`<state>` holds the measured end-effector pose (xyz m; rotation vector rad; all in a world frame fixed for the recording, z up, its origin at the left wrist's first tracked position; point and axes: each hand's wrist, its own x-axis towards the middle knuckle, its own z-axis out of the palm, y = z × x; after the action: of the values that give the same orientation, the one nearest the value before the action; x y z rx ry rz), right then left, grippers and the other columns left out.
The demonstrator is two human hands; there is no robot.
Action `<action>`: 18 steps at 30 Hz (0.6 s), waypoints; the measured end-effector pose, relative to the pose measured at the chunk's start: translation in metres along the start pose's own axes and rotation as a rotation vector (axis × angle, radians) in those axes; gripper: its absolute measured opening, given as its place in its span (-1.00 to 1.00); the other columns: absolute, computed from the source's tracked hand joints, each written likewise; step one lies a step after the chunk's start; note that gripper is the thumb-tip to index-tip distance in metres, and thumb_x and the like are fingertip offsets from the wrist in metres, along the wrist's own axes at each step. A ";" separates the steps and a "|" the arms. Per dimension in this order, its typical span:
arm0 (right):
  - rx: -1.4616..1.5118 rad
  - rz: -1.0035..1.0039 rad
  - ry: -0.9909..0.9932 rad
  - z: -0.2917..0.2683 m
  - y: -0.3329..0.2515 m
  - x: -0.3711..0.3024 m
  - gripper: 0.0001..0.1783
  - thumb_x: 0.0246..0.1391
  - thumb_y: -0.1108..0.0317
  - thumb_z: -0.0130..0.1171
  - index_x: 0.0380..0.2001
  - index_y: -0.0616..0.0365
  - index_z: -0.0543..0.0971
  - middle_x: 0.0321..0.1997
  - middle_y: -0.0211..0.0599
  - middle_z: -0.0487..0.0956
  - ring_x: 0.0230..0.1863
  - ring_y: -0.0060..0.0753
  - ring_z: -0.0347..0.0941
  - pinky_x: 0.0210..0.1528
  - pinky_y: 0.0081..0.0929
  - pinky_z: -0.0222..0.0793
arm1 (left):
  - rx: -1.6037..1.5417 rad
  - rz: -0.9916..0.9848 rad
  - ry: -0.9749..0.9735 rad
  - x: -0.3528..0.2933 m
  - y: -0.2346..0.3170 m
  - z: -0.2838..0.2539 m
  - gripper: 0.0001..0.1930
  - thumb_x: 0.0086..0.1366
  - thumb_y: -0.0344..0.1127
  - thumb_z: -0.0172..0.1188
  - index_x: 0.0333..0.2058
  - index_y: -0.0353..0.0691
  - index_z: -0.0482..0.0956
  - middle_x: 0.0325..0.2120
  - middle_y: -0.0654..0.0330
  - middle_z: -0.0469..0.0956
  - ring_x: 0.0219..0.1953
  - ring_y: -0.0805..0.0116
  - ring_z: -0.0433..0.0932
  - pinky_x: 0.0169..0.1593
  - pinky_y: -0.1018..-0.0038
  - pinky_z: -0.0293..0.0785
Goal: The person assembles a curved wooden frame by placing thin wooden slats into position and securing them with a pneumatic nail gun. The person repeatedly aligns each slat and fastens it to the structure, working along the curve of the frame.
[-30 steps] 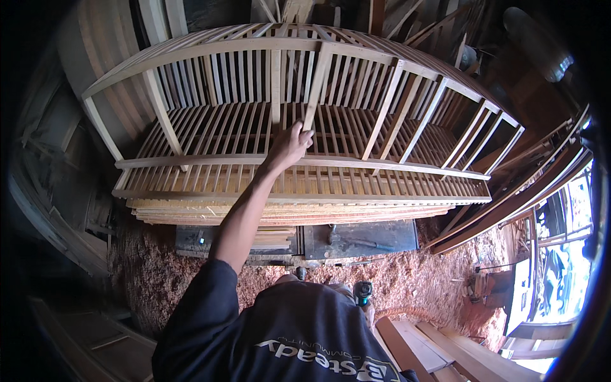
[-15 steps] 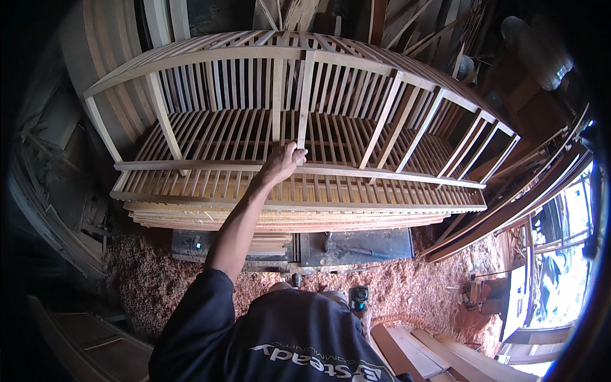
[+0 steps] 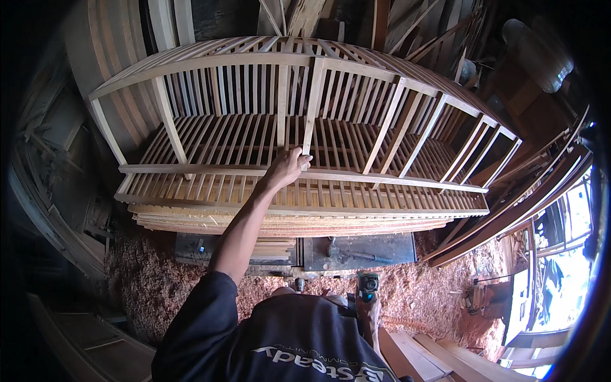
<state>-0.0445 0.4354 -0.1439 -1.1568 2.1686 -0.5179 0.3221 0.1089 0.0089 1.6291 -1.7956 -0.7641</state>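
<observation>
A large wooden slatted frame (image 3: 216, 170) stretches across the view, with a curved top rail and many thin slats. At its middle, my left hand (image 3: 287, 168) is closed around the lower end of an upright wooden slat (image 3: 313, 108), just above the lower rail. This slat stands slightly tilted, its top meeting the curved rail. Low beside my body, my right hand (image 3: 369, 311) grips a teal and black cordless power tool (image 3: 368, 284); its working end is hard to make out.
Stacked boards (image 3: 286, 224) lie under the frame, on a dark bench (image 3: 401, 249) that holds a hammer-like tool (image 3: 332, 247). Reddish wood shavings (image 3: 149, 277) cover the floor. Long planks (image 3: 439, 356) lie at lower right, and timber leans around the sides.
The frame and my left hand appear slightly lower and to the right in view. My right hand has risen with the power tool and shows more fully.
</observation>
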 end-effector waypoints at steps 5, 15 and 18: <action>0.004 -0.048 -0.010 -0.003 -0.020 -0.004 -0.55 -0.10 0.16 0.29 -0.18 0.25 0.55 -0.20 0.05 0.60 -0.15 0.05 0.54 -0.13 -0.16 0.42 | 0.051 0.071 0.000 0.004 -0.005 0.000 -0.52 0.44 0.02 -0.11 -0.09 -0.38 0.44 -0.42 0.07 0.68 -0.50 0.34 0.66 -0.58 0.42 0.51; 0.051 -0.279 0.042 -0.055 -0.130 -0.007 -0.54 -0.09 0.17 0.29 -0.17 0.27 0.52 -0.17 0.06 0.57 -0.14 0.04 0.51 -0.11 -0.18 0.40 | -0.057 0.087 0.027 0.006 -0.009 0.005 -0.55 0.42 0.01 -0.06 -0.15 -0.35 0.46 -0.40 0.02 0.68 -0.36 0.23 0.69 -0.39 0.33 0.60; 0.077 -0.368 0.076 -0.074 -0.170 -0.009 -0.54 -0.09 0.18 0.29 -0.16 0.27 0.51 -0.17 0.06 0.56 -0.14 0.03 0.50 -0.11 -0.18 0.39 | 0.058 0.136 0.057 0.005 -0.008 0.004 -0.58 0.42 -0.02 -0.04 -0.19 -0.35 0.48 -0.47 0.01 0.66 -0.43 0.22 0.68 -0.43 0.33 0.59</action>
<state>0.0101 0.3548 0.0142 -1.5237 1.9833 -0.8072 0.3244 0.1032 0.0006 1.5312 -1.8813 -0.6041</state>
